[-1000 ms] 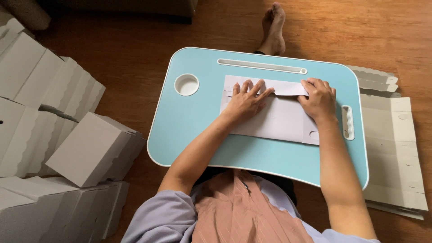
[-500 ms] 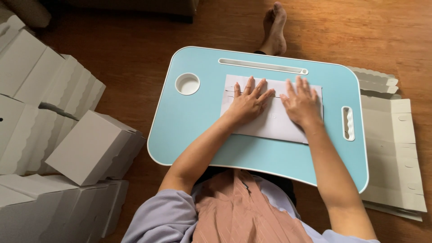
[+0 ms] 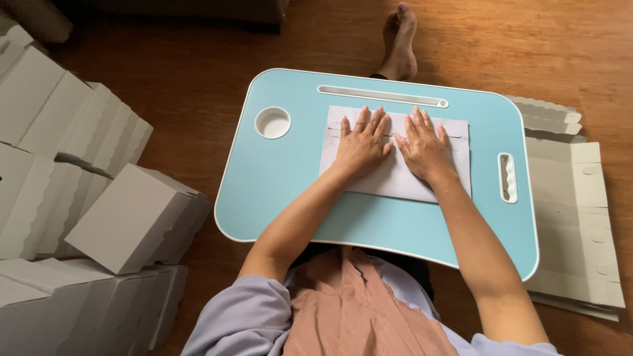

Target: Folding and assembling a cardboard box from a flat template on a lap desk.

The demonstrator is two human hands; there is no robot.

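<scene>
Both hands, left hand (image 3: pixel 361 146) and right hand (image 3: pixel 424 148), lie flat, fingers spread, side by side on the white folded cardboard sheet (image 3: pixel 395 178), its long axis left-right across the light-blue lap tray (image 3: pixel 290 178), neither nearer.

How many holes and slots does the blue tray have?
3. A round cup hole near the far left corner of the blue tray, a long slot along the far edge, and a short handle slot at the right edge. The arms may hide others.
</scene>
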